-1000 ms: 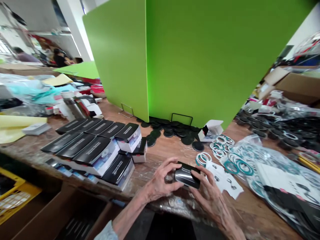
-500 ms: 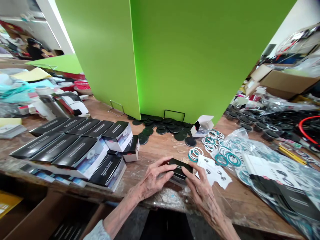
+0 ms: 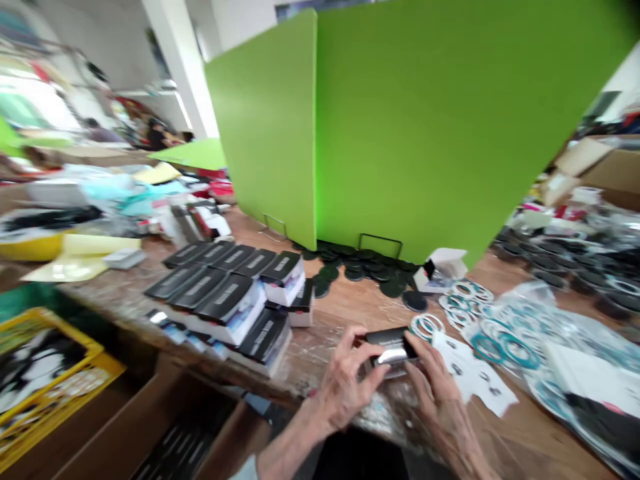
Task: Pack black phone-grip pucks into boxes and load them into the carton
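A small black box (image 3: 391, 341) is held between my two hands near the table's front edge, its glossy top catching the light. My left hand (image 3: 353, 370) grips its left side, fingers bent around the corner. On the right side of the box, my right hand (image 3: 434, 373) has its fingers against the top and edge. Left of my hands stand stacked black boxes (image 3: 225, 297) with white and blue sides. White and teal rings (image 3: 427, 327) and printed white sheets (image 3: 473, 373) lie just right of the held box.
Green panels (image 3: 425, 133) rise behind the table. Black discs (image 3: 393, 287) lie at their foot beside an open white box (image 3: 440, 270). Bagged rings (image 3: 530, 327) cover the right side. A yellow crate (image 3: 95, 373) is at lower left; people appear far back left.
The view has turned left, bringing the yellow crate into sight. The held box is lifted and tilted, and its top now reflects light. Both hands still hold it.
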The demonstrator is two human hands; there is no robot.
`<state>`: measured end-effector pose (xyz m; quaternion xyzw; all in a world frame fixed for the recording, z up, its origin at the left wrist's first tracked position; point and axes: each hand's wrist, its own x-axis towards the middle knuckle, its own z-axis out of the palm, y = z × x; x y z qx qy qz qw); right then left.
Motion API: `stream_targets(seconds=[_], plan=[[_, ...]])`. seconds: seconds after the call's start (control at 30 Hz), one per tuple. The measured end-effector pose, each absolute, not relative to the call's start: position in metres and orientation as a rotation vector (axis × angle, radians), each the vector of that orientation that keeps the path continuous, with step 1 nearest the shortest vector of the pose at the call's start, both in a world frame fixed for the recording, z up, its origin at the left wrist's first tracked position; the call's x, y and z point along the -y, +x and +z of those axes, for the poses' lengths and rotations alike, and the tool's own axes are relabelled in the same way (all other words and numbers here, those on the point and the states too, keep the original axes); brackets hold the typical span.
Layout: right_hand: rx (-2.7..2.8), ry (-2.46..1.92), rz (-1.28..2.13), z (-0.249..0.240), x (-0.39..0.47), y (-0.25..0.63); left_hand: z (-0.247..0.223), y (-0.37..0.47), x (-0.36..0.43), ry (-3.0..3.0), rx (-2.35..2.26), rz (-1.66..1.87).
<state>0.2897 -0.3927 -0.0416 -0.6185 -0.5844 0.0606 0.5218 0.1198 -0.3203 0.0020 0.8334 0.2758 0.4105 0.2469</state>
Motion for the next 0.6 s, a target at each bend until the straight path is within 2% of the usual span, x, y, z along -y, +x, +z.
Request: stream_targets(seconds=[0.1, 0.3, 0.5, 0.6], plan=[[1.265, -1.324, 0.399, -0.014, 0.375, 0.258, 0.029, 0.094, 0.344, 2.305, -1.018, 1.306], [1.463, -1.178, 0.582, 0.045, 0.321, 0.166, 0.067, 0.02, 0.338, 2.441, -1.602, 1.684], [1.505, -1.09, 0.641, 0.045, 0.299, 0.119, 0.072, -0.002, 0.314, 2.489, -1.991, 1.671], [1.547, -1.152, 0.535, 0.032, 0.305, 0.157, 0.059, 0.021, 0.328, 2.429, -1.831, 1.788]])
